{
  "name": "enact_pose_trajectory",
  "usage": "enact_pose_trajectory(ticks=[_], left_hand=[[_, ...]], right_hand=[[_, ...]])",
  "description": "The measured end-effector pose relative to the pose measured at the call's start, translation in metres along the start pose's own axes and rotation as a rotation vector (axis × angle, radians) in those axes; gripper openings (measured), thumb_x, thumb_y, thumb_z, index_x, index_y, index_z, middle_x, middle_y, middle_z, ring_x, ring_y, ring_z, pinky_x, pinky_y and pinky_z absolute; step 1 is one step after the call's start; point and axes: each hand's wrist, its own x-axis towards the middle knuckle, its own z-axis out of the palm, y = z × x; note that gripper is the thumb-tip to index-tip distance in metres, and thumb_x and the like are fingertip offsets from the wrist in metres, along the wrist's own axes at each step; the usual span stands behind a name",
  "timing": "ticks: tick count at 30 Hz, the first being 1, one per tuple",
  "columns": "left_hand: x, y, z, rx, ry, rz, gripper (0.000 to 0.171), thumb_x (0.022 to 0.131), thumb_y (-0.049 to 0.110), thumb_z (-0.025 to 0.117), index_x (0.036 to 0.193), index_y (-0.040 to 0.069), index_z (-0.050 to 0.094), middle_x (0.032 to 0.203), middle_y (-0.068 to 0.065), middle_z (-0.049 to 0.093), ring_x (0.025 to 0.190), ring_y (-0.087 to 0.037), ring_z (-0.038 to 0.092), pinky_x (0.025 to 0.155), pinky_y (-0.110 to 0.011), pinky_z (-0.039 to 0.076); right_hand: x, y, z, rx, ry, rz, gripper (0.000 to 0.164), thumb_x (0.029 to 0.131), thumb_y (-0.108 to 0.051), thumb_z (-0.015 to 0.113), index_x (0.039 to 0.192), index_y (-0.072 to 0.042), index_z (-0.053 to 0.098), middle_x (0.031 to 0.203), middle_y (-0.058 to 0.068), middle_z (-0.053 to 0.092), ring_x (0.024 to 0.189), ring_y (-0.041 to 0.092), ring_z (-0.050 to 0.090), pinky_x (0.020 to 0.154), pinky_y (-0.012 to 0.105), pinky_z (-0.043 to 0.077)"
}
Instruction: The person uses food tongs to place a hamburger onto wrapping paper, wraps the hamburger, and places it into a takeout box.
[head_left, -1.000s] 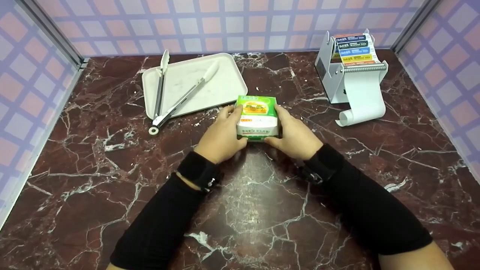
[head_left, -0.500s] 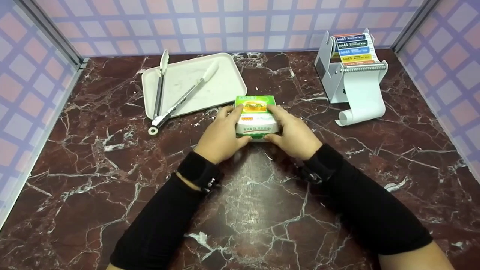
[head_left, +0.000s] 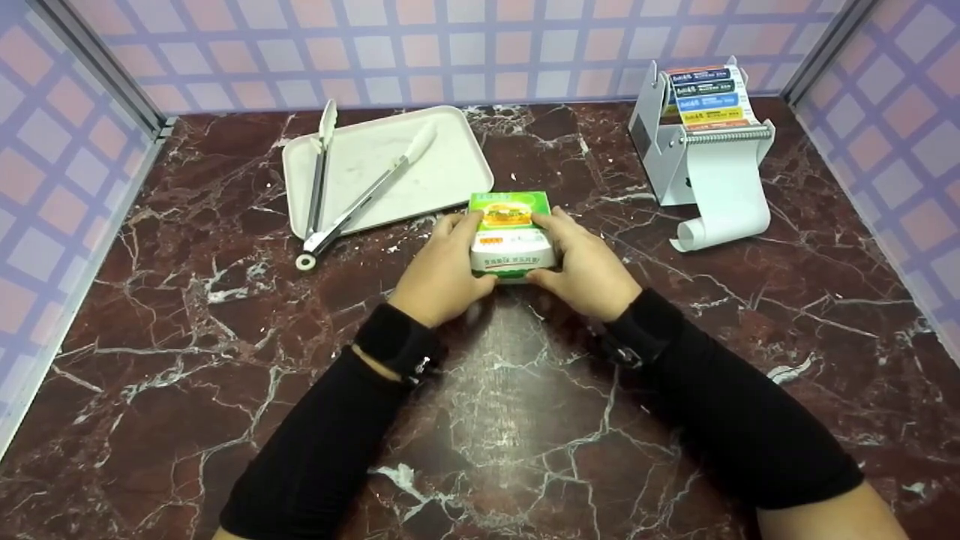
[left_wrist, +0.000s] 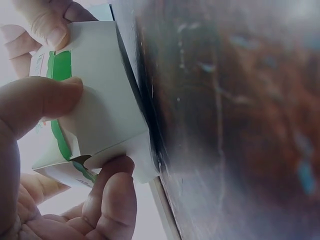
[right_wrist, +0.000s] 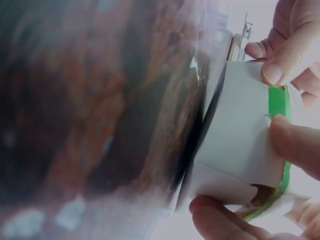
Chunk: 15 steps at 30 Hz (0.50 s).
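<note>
A green and white burger box [head_left: 511, 256] with a burger picture on its lid sits on the table between both hands. My left hand [head_left: 441, 274] grips its left side, thumb at the near face and fingers at the side and top edge. From the right, my right hand [head_left: 594, 271] holds it the same way, one fingertip on the lid's right edge. In the left wrist view, the thumb presses near the green tab of the box [left_wrist: 105, 95]. The right wrist view shows a gap at a corner of the box [right_wrist: 240, 125], under the green lid edge.
Behind the box to the left lies a white tray [head_left: 457, 161], with metal tongs [head_left: 360, 204] spread open across it. At the back right stands a label dispenser [head_left: 667, 157] with colourful rolls and a hanging white strip [head_left: 727, 195]. Patterned walls [head_left: 487, 52] enclose the table.
The right hand's fingers have shifted from the side of the box onto the lid's right edge. The box has moved very slightly left. Both arms stay nearly still.
</note>
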Motion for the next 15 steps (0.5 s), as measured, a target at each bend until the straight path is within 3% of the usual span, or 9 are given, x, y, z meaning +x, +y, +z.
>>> enact_pose_trajectory(ticks=[7,15], left_hand=[[0.0009,-0.0017,-0.0008,-0.015,0.009,0.008,0.094,0.072,0.038,0.072,0.148,0.024,0.019,0.146,-0.01,0.03,0.112,-0.025,0.053,0.096,-0.038,0.046],[0.0013,-0.0021,-0.0006,-0.046,0.009,0.004,0.097,0.07,0.041,0.075,0.149,0.023,0.019,0.147,-0.011,0.028,0.113,-0.027,0.053,0.095,-0.039,0.047]], right_hand=[[0.0002,0.0001,-0.0008,0.003,0.01,0.007,0.083,0.074,-0.035,0.076,0.144,-0.022,0.034,0.147,0.013,0.035,0.139,0.024,0.026,0.114,0.044,0.024],[0.0005,0.0012,-0.0007,0.002,0.045,0.006,0.078,0.077,-0.036,0.073,0.143,-0.018,0.036,0.144,0.013,0.04,0.137,0.024,0.032,0.113,0.039,0.026]])
